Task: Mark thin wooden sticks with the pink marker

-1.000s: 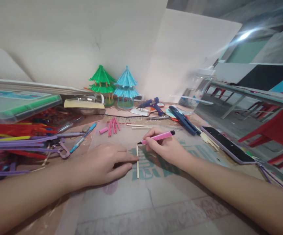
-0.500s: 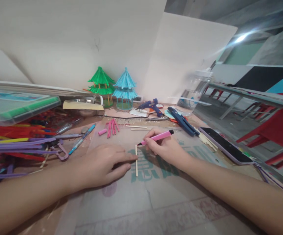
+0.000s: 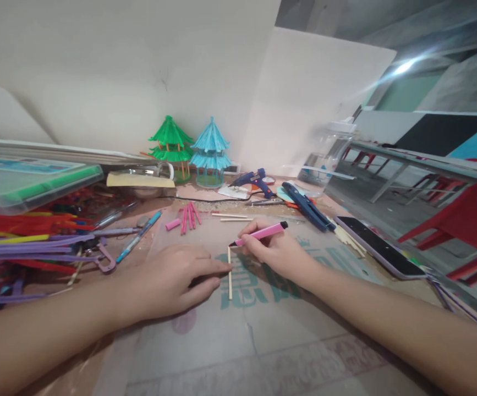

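the thin wooden stick lies on the printed mat. the left hand lies flat, one fingertip pressing it. the right hand pinches a pink marker at its far end. the stick seems light and brittle (it may roll): better to hold it mid-length.

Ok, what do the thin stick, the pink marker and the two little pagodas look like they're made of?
The stick, touched by the left hand, looks like bare wood or bamboo: pale, matte, straight. The pink marker in the right hand looks like smooth plastic, evenly coloured. The green pagoda and blue pagoda seem built from coloured sticks or straws; too small to tell.
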Action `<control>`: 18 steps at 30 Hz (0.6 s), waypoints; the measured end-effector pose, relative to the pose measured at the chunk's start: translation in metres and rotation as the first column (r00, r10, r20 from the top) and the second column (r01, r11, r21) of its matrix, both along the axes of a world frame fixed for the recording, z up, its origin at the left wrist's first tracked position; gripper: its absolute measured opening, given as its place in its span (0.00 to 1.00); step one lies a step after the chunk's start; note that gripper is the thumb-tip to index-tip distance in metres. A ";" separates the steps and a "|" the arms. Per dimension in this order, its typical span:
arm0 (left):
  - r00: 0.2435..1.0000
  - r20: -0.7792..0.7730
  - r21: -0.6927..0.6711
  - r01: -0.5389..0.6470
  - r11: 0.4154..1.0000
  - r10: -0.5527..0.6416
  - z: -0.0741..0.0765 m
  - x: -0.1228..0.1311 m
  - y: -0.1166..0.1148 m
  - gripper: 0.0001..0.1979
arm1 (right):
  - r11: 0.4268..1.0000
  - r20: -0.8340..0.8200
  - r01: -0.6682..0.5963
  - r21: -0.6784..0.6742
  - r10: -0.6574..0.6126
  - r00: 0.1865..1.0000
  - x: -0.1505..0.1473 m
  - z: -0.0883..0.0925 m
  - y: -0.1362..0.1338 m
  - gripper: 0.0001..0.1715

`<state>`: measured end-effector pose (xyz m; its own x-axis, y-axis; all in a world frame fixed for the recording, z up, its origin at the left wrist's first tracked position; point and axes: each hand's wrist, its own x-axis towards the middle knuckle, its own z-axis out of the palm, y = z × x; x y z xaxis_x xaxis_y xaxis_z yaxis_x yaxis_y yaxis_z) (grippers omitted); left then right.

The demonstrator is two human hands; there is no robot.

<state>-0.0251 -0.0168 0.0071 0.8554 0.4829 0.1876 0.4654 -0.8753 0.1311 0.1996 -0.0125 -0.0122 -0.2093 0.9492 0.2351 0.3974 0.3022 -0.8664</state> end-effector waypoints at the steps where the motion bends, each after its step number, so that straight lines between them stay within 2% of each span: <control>1: 1.000 0.001 0.000 0.000 1.000 0.000 0.000 0.000 0.000 0.16 | 1.000 -0.003 0.000 -0.007 0.000 1.000 0.000 0.000 0.000 0.05; 9: 1.000 0.011 0.006 0.006 1.000 -0.006 -0.001 0.000 0.001 0.15 | 0.999 -0.024 0.006 -0.035 -0.007 1.000 -0.001 0.004 -0.003 0.04; 15: 1.000 -0.001 -0.001 0.002 1.000 -0.003 0.000 0.001 0.000 0.15 | 0.993 -0.056 -0.072 -0.089 0.067 0.996 -0.002 0.006 -0.005 0.03; 18: 1.000 -0.006 -0.009 0.000 1.000 0.000 0.000 0.001 0.000 0.15 | 0.996 -0.051 -0.046 -0.078 0.042 0.998 -0.001 0.005 -0.003 0.03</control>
<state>-0.0243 -0.0163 0.0075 0.8567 0.4842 0.1779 0.4660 -0.8743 0.1357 0.1983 -0.0159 -0.0072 -0.2416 0.9553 0.1703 0.3418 0.2481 -0.9065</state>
